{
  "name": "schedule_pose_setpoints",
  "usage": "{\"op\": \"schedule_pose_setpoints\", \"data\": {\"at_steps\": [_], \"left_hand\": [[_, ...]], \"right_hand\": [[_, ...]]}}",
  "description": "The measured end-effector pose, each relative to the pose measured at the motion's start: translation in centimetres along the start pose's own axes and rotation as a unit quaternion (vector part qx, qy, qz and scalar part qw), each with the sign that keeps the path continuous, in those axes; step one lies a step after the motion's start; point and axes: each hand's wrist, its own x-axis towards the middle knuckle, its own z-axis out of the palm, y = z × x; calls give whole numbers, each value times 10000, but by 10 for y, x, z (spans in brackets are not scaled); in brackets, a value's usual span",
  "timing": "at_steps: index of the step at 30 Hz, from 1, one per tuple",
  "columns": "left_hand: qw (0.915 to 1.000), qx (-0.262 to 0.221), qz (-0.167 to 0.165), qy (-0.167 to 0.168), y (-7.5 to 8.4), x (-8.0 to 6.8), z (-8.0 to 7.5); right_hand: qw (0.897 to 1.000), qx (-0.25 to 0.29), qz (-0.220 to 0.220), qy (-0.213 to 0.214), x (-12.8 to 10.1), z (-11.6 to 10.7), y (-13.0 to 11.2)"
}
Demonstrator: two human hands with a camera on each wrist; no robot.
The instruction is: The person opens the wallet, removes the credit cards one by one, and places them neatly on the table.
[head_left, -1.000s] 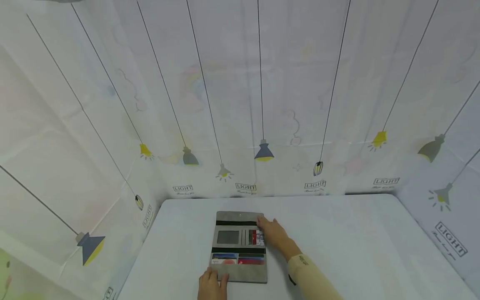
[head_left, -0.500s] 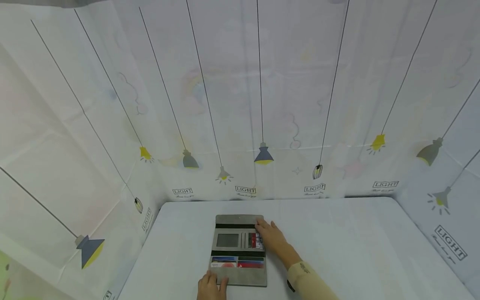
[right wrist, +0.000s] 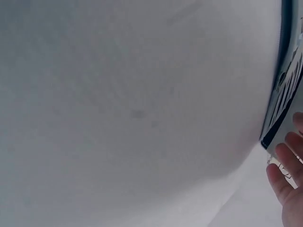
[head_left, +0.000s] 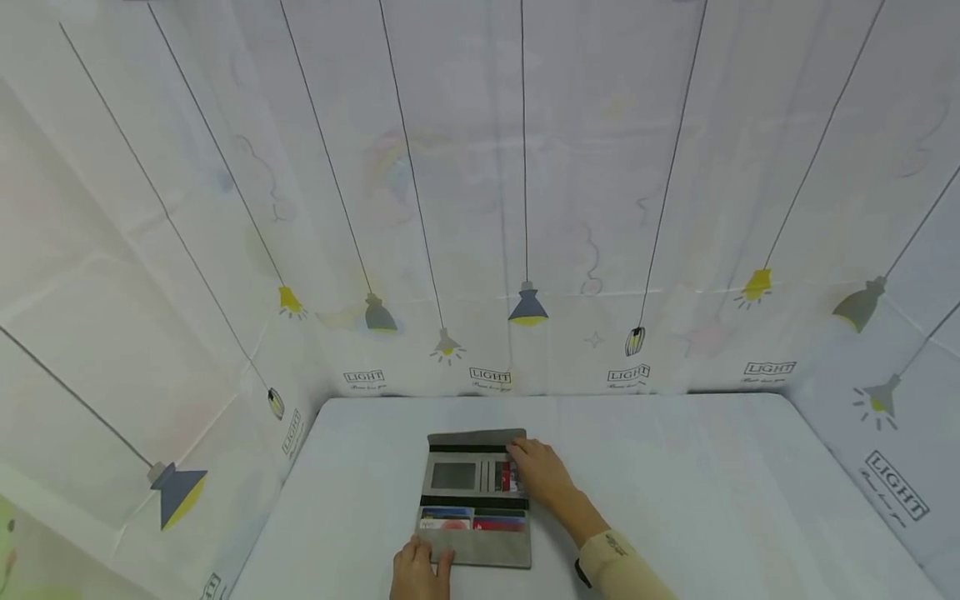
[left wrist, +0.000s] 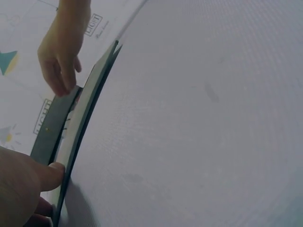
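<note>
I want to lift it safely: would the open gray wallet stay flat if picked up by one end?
Probably not: the wallet lies unfolded in hinged panels, so it would likely bend at the folds. Its thin edge suggests it is light. The cards might slip from their slots if tilted.

Right hand (head_left: pixel 542 473) crept leftward over wallet (head_left: pixel 476 500) card slots (slightly), far flap lifting

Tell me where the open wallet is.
Head view: the wallet lies on the table, left hand on its near edge, right hand at its right side.
</note>
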Motion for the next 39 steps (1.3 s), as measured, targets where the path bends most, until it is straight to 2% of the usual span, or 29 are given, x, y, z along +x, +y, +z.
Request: {"op": "schedule_pose_setpoints", "data": {"at_steps": [6,11,16,21,24,27,31,39], "left_hand": [[9999,-21,-79,-105,0,0,0],[9999,-45,-117,-105,0,0,0],[9997,-48,-198,-99,-1,0,1],[9997,-145,-153,102,0,3,2],[9996,-158,-86,209,-1,3,3],[9997,-125,-91,170,0,2,2],[9998,-67,-181,-55,0,2,-1],[9989,6,-238,-401,0,0,-4]], "right_hand": [[9984,355,-117,421,-5,-3,-4],[9949,881,-133,475,-10,-3,-8],[9884,1507,163,-127,-11,-10,-17],[9676,2333,443,-862,-10,-26,-26],[9596,2519,449,-1167,-11,-31,-29],[9562,2542,403,-1396,-14,-31,-32],[9519,2555,392,-1645,-19,-27,-34],[9563,2202,458,-1866,-26,-21,-40]]}}
